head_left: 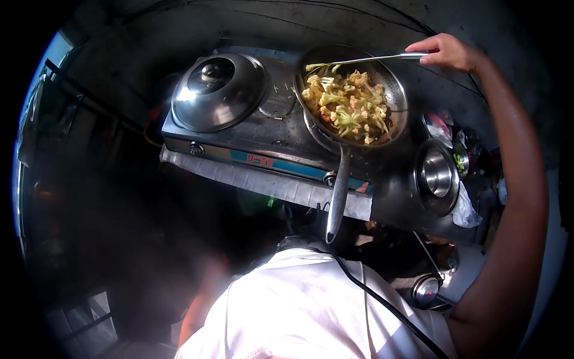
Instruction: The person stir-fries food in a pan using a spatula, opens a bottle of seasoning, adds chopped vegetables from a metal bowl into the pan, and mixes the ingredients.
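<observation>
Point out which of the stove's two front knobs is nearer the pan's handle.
The knob on the picture's right, just beside the handle of the pan; the other knob sits below the domed lid.

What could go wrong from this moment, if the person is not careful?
The handle of the pan sticks out past the stove toward the white shirt; a bump may swing or tip it.
The cauliflower lies close to the near rim, so a strong push of the utensil in the right hand might spill some.
</observation>
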Tool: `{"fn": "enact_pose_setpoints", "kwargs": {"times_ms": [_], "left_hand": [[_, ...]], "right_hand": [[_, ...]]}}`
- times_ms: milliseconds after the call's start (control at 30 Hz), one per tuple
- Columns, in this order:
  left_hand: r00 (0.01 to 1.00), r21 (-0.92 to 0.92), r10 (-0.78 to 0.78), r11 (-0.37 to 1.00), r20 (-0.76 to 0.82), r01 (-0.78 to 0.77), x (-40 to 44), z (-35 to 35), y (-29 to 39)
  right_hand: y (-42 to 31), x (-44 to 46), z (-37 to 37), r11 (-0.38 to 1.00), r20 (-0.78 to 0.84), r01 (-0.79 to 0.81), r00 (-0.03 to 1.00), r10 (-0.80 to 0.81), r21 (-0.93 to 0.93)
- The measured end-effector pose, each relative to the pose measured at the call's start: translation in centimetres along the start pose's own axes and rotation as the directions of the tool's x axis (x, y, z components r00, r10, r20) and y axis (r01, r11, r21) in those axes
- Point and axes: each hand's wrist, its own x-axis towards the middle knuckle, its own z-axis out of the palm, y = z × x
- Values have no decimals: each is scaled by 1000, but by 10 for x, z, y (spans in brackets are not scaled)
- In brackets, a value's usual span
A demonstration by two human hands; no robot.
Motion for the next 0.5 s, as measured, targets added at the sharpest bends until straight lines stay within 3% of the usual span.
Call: {"fn": "enact_pose_setpoints", "kwargs": {"times_ms": [67, 200, 267, 433, 500], "left_hand": [[997, 125, 69, 989, 34, -73, 9, -4, -18], [918, 381, 360, 835, 166, -396, 42, -19, -48], [855, 474, 460, 713, 239, -516, 72, -30, -61], [682, 667, 599, 307, 418, -679, 155, -54, -78], [734, 509, 622, 554, 273, -659, 156, -41, -65]], "right_hand": [[-10, -17, 7, 964, -23, 249, 968, -252, -89], [-27, -74, 24, 950, -109, 228, 961, -255, -212], [-34, -103, 32, 882, -129, 133, 969, -212, -453], [-31, -165, 57, 920, -237, -34, 969, -65, -391], [-32, -186, 62, 920, -250, -135, 967, 41, -369]]}}
